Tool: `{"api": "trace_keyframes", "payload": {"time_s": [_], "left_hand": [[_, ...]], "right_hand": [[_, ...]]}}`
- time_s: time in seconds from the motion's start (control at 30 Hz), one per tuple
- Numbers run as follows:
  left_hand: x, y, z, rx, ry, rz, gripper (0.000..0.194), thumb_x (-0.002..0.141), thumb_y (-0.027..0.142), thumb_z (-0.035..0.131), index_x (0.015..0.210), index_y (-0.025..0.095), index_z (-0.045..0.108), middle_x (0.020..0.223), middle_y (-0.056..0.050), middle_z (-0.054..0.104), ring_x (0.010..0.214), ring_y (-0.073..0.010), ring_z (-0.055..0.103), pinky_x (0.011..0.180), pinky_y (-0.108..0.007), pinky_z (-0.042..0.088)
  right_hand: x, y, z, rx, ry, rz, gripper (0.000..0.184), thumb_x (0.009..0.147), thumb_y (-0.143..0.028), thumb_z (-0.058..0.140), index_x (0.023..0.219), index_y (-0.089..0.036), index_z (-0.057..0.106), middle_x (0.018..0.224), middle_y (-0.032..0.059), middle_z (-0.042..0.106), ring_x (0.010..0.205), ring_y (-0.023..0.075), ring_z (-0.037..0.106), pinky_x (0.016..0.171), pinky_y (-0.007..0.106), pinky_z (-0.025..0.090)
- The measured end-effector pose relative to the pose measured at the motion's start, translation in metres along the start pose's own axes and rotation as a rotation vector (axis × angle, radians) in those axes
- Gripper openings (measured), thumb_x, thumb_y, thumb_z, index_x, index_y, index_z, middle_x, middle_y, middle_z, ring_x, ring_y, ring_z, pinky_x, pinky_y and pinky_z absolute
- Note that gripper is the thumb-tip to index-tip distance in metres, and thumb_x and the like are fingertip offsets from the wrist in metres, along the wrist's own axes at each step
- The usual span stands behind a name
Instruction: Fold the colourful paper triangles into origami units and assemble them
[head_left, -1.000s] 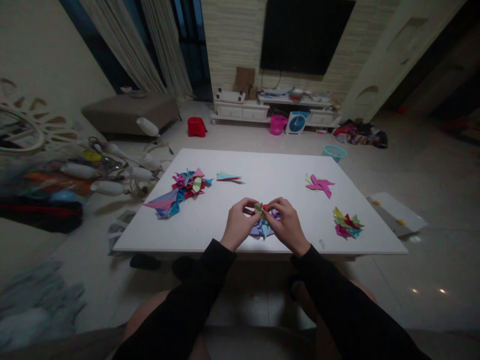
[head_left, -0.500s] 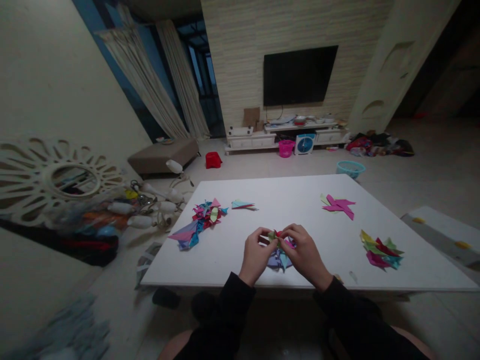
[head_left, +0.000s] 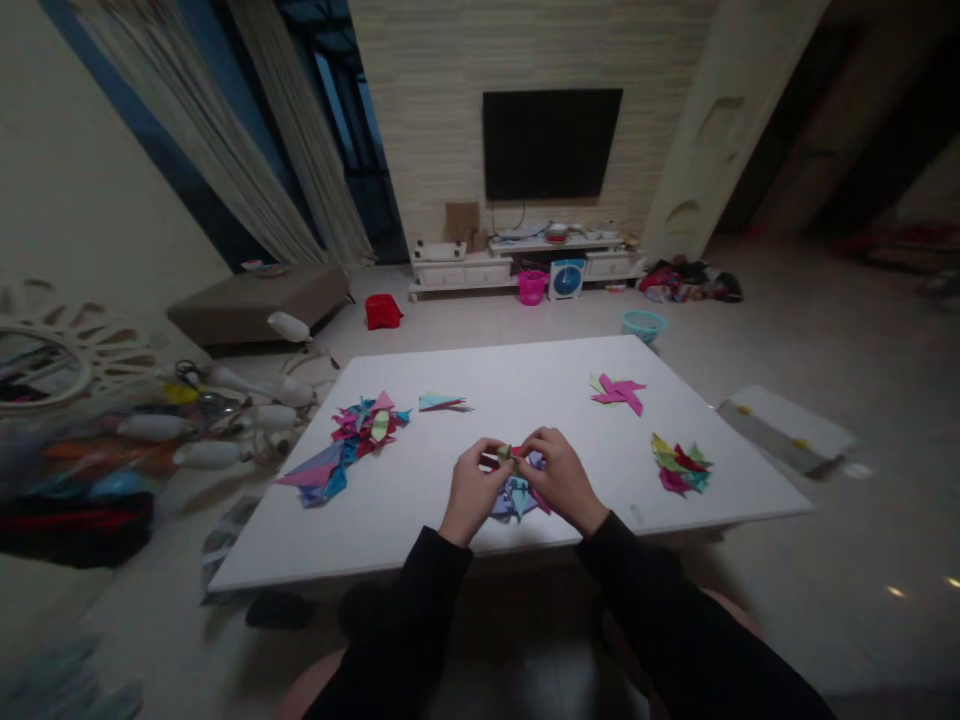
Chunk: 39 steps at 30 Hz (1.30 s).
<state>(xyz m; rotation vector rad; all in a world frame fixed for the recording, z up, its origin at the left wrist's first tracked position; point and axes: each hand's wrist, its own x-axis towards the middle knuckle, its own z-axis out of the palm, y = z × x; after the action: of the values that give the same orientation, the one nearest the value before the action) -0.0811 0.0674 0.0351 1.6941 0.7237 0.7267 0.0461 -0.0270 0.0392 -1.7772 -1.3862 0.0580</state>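
Pinching green paper point(head_left: 505, 454), left hand point(head_left: 472, 492) and right hand point(head_left: 562, 482) curl nearly closed; the paper's tip seems to point forward, its long axis unclear.

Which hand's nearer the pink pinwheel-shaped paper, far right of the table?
Right: the right hand is left of the pink paper and closer to the camera; the left hand is farther left.

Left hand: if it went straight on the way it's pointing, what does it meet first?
Likely the right hand: its fingers face the left hand across the small green folded paper both seem to pinch. Exact depth there is hard to judge.
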Motion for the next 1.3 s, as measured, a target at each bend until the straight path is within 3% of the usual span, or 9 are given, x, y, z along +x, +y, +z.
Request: {"api": "trace_keyframes", "payload": {"time_s": [0.17, 0.33, 0.53, 0.7, 1.07, 1.17, 1.3], "left_hand": [[-0.002, -0.006, 0.002, 0.077, -0.022, 0.028, 0.041, 0.071, 0.026, 0.076, 0.111, 0.020, 0.066, 0.120, -0.010, 0.059, 0.099, -0.0222, 0.065, 0.068, -0.029, 0.056], [-0.003, -0.008, -0.001, 0.147, -0.019, 0.030, 0.031, 0.075, 0.030, 0.072, 0.104, 0.020, 0.067, 0.118, -0.009, 0.055, 0.100, -0.0225, 0.065, 0.067, -0.030, 0.057], [0.000, -0.008, -0.004, 0.188, -0.024, 0.014, 0.027, 0.075, 0.032, 0.071, 0.098, 0.020, 0.069, 0.118, -0.009, 0.055, 0.105, -0.0248, 0.063, 0.069, -0.031, 0.058], [0.004, -0.007, -0.009, 0.214, -0.017, 0.010, 0.026, 0.076, 0.033, 0.069, 0.097, 0.020, 0.069, 0.116, -0.010, 0.055, 0.105, -0.0255, 0.062, 0.070, -0.032, 0.057], [0.001, -0.007, -0.030, 0.246, 0.000, 0.002, 0.021, 0.078, 0.028, 0.067, 0.097, 0.019, 0.069, 0.115, -0.010, 0.054, 0.105, -0.0248, 0.061, 0.071, -0.031, 0.055], [-0.001, -0.009, -0.041, 0.261, 0.001, 0.006, 0.020, 0.079, 0.025, 0.065, 0.097, 0.020, 0.069, 0.115, -0.010, 0.055, 0.105, -0.0241, 0.060, 0.072, -0.031, 0.054], [0.004, -0.020, -0.067, 0.359, -0.014, 0.005, 0.019, 0.081, 0.025, 0.063, 0.099, 0.020, 0.068, 0.112, -0.010, 0.058, 0.105, -0.0242, 0.061, 0.084, -0.035, 0.054]], "right_hand": [[-0.003, 0.027, -0.016, -0.110, -0.032, 0.016, 0.011, 0.084, -0.015, 0.068, 0.076, -0.021, 0.065, 0.089, 0.0037, 0.063, 0.093, 0.0208, 0.055, 0.085, 0.034, 0.045], [-0.006, 0.086, -0.054, -0.298, -0.028, 0.125, 0.010, 0.085, -0.017, 0.067, 0.075, -0.020, 0.067, 0.091, 0.0048, 0.064, 0.096, 0.0210, 0.053, 0.089, 0.034, 0.042], [-0.032, 0.174, -0.101, -0.621, -0.012, 0.482, 0.017, 0.082, -0.026, 0.061, 0.074, -0.017, 0.074, 0.105, 0.0127, 0.065, 0.111, 0.0305, 0.045, 0.089, 0.042, 0.040], [-0.051, 0.212, -0.107, -0.695, 0.060, 0.675, 0.022, 0.078, -0.027, 0.056, 0.075, -0.014, 0.073, 0.116, 0.0197, 0.061, 0.117, 0.0367, 0.040, 0.091, 0.050, 0.036], [-0.041, 0.215, -0.105, -0.837, 0.023, 0.821, 0.033, 0.081, -0.030, 0.052, 0.096, -0.010, 0.074, 0.115, 0.0246, 0.060, 0.117, 0.0399, 0.039, 0.088, 0.054, 0.032], [-0.024, 0.193, -0.101, -0.784, 0.040, 0.695, 0.032, 0.080, -0.036, 0.055, 0.097, -0.016, 0.073, 0.121, 0.0205, 0.059, 0.120, 0.0398, 0.037, 0.090, 0.055, 0.032], [0.000, 0.136, -0.080, -0.622, 0.064, 0.450, 0.027, 0.081, -0.042, 0.054, 0.089, -0.023, 0.071, 0.122, 0.0143, 0.062, 0.121, 0.0384, 0.036, 0.092, 0.055, 0.031]]}}
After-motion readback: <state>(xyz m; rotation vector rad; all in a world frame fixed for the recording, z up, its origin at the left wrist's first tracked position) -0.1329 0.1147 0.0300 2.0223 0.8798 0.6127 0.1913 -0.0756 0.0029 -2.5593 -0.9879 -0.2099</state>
